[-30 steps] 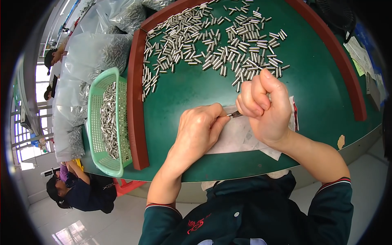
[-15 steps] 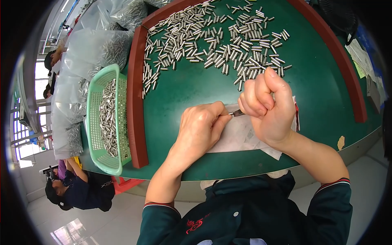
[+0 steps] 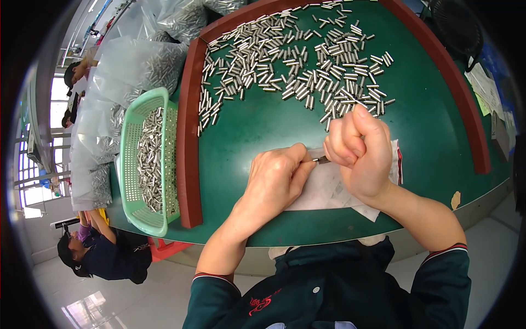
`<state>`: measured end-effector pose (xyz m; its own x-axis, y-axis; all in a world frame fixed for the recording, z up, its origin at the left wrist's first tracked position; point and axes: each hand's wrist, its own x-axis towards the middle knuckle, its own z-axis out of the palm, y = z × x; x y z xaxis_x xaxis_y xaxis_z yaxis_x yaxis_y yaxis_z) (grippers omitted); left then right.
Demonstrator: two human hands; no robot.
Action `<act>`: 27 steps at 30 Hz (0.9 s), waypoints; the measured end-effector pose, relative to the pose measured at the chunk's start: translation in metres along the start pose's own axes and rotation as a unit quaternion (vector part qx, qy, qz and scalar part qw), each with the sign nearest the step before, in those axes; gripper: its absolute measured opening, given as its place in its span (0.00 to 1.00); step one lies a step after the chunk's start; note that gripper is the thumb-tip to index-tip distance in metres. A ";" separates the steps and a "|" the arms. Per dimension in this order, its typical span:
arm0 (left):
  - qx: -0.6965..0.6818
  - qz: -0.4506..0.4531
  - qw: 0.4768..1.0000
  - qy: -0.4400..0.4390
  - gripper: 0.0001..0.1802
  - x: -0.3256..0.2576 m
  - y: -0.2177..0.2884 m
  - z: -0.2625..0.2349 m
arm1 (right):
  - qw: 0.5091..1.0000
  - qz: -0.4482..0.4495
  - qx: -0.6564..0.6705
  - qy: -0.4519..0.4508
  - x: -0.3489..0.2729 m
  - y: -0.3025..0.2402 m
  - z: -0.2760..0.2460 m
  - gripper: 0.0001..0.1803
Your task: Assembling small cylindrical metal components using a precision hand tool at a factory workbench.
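Note:
My left hand [image 3: 275, 176] is closed, thumb and forefinger pinching what looks like a small metal cylinder, mostly covered by the fingers. Curled into a fist, my right hand [image 3: 361, 153] grips a slim dark tool [image 3: 322, 159]. Its tip meets the left fingertips; the rest is hidden inside the fist. Beneath both hands a whitish cloth [image 3: 320, 189] with a red edge lies on the green tabletop [image 3: 246, 123]. Beyond them, many loose shiny metal cylinders [image 3: 345, 57] are spread over the far part of the table.
A red-brown raised border [image 3: 190, 159] frames the work area on the left, back and right. Outside it stands a green plastic basket [image 3: 129, 181] full of cylinders. Clear bags [image 3: 98, 131] of metal parts are stacked farther left. A black fan [image 3: 457, 27] and papers [image 3: 482, 88] sit at the right.
The view has shifted slightly, so the table and basket sit a little lower and farther right. Both hands keep their grips, and the tool's tip stays at the left fingertips.

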<state>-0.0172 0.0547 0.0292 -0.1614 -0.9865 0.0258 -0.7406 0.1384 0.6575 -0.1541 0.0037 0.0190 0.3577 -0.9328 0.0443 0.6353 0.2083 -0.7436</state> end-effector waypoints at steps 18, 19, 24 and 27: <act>-0.697 -0.162 0.698 0.027 0.13 0.019 -0.034 -0.022 | 0.999 0.027 0.035 -0.004 0.000 -0.006 -0.006 0.23; -0.659 -0.150 0.736 0.040 0.12 0.019 -0.042 -0.024 | 0.999 0.026 0.035 -0.005 0.000 -0.006 -0.006 0.23; -0.103 -0.082 0.969 0.207 0.06 0.042 -0.051 -0.024 | 0.999 0.024 0.035 -0.009 0.000 -0.005 -0.006 0.23; 0.077 -0.046 0.975 0.202 0.08 0.051 -0.055 -0.022 | 0.999 0.027 0.036 -0.005 0.000 -0.006 -0.004 0.24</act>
<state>0.0294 -0.0051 0.0107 0.1586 -0.9446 0.2874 -0.8345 0.0274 0.5504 -0.1610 0.0014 0.0207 0.3990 -0.9169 0.0129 0.6629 0.2787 -0.6949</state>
